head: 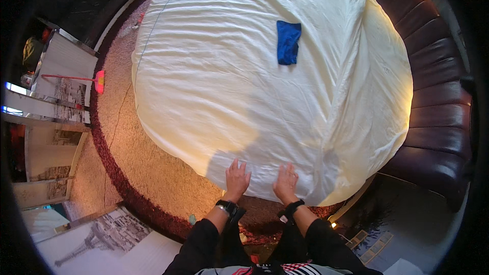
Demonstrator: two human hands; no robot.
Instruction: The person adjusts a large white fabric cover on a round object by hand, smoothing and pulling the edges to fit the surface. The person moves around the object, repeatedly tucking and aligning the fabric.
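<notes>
A rumpled white sheet (214, 72) covers the large bed in front of me. My left hand (237, 179) lies palm down at the sheet's near edge, fingers apart. Just to its right, my right hand (285, 184) is also over the near edge, its fingers slightly spread. Neither hand holds anything; whether the palms press on the cloth cannot be told. Farther up the sheet lies a blue folded cloth (289, 42), out of reach of both hands. Long creases and a raised fold run down the sheet's right side.
A dark leather headboard (435, 103) borders the bed on the right. On the left is a beige rug (153, 164) with a dark red border. A pink broom (99, 82) leans by white furniture. A cabinet panel (110, 233) with a tower print stands at lower left.
</notes>
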